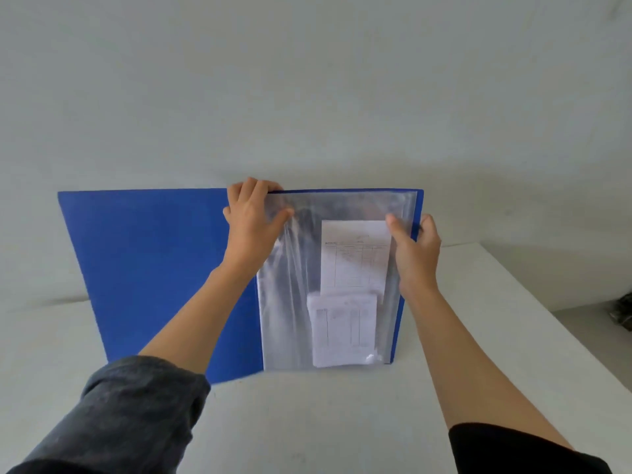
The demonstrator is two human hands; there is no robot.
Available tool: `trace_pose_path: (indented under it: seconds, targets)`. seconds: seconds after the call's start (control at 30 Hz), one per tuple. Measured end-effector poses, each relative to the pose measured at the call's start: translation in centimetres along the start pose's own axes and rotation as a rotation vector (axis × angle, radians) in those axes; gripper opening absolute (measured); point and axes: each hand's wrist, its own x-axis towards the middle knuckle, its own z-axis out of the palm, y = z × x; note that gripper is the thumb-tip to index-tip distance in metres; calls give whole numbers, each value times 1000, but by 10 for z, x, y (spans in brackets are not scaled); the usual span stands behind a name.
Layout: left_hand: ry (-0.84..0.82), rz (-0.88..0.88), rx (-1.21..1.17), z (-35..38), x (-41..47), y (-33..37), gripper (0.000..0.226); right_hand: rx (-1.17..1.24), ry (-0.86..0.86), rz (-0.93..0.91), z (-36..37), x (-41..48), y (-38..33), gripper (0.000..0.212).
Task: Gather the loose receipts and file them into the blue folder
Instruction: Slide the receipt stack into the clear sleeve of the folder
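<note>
The blue folder [154, 268] stands open and upright on its bottom edge on the white table. Its clear plastic sleeves [290, 302] fill the right half. One white receipt [354, 258] sits high inside a sleeve, and a small stack of receipts [343, 331] rests at the sleeve's bottom. My left hand [251, 224] grips the top of the sleeves near the spine, thumb pressed on the plastic. My right hand [415, 249] holds the folder's right edge, thumb on the sleeve by the upper receipt's corner.
The white table [307, 422] runs to an edge on the right [547, 302]. A dark object [624, 313] lies beyond that edge at the far right. A plain pale wall rises behind the folder.
</note>
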Motion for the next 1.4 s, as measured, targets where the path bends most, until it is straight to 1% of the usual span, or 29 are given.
trace_pose_path:
  seconds: [0.07, 0.17, 0.2, 0.3, 0.43, 0.5, 0.57, 0.67, 0.7, 0.77, 0.83, 0.9, 1.0, 1.07, 1.1, 1.2, 1.33, 1.4]
  targets:
    - [25, 20, 22, -5, 5, 9, 27, 35, -5, -3, -2, 0, -6, 21]
    - [37, 48, 40, -4, 4, 16, 24, 57, -19, 32, -5, -5, -7, 37]
    - [34, 54, 49, -2, 2, 18, 24, 57, -21, 32, -7, -8, -6, 34]
    - [44, 53, 71, 2, 2, 20, 26, 47, -45, 12, -11, -12, -4, 15]
    - [36, 53, 75, 5, 6, 18, 28, 15, -40, -24, -14, -7, -4, 4]
    - [17, 65, 84, 6, 8, 15, 35, -5, -55, -54, -15, -3, -5, 4]
    - [-10, 86, 97, 7, 10, 11, 45, 5, -96, -42, -15, -2, 0, 19]
    - [-75, 119, 113, 7, 10, 5, 58, -52, -131, 75, -15, -5, 23, 58]
    - [-97, 140, 115, 7, 10, 4, 62, -88, -130, 114, -14, -7, 32, 67]
    - [-132, 176, 113, 7, 8, 1, 69, -151, -116, 165, -14, -7, 45, 74]
    - [-114, 187, 150, 8, 4, -3, 72, -189, -117, 194, -14, -5, 51, 78]
    - [-16, 157, 229, 7, -4, -12, 74, -178, -130, 194, -15, -3, 54, 69]
    - [124, 18, 317, 3, -18, -33, 75, -122, -150, 183, -16, -2, 56, 50]
    - [140, -66, 363, -2, -26, -46, 78, -89, -145, 187, -15, -3, 56, 44]
    - [124, -71, 388, -4, -28, -51, 78, -74, -145, 185, -14, -2, 56, 43]
    - [40, 26, 456, -5, -22, -50, 74, -55, -164, 173, -11, -3, 55, 39]
    - [-81, 225, 436, 11, 2, -21, 75, -30, -207, 172, -10, -4, 54, 35]
    - [-121, 266, 446, 21, 12, -6, 77, -20, -228, 181, -14, -4, 53, 33]
